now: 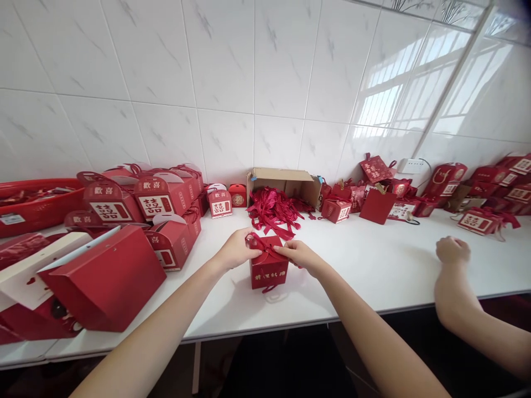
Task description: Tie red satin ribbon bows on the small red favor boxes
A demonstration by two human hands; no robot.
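Note:
A small red gift box (pixel 269 275) with gold characters on its front stands on the white table before me. Across its top runs a dark red ribbon (pixel 269 250), tied or looped at the middle. My left hand (pixel 238 250) pinches the ribbon at the box's left, a loop of it showing over the fingers. From the right, my right hand (pixel 302 255) grips the ribbon near the knot between thumb and fingers. One ribbon end hangs below the box's front edge onto the table. The undersides of both hands are hidden.
Behind the box, a cardboard carton (pixel 286 176) lies on its side, spilling red ribbons (pixel 276 207). Stacked red boxes (pixel 164 194) and a red basin (pixel 41 202) fill the left. More boxes (pixel 375 205) line the wall at right. Another person's hand (pixel 453 250) rests at the table's right.

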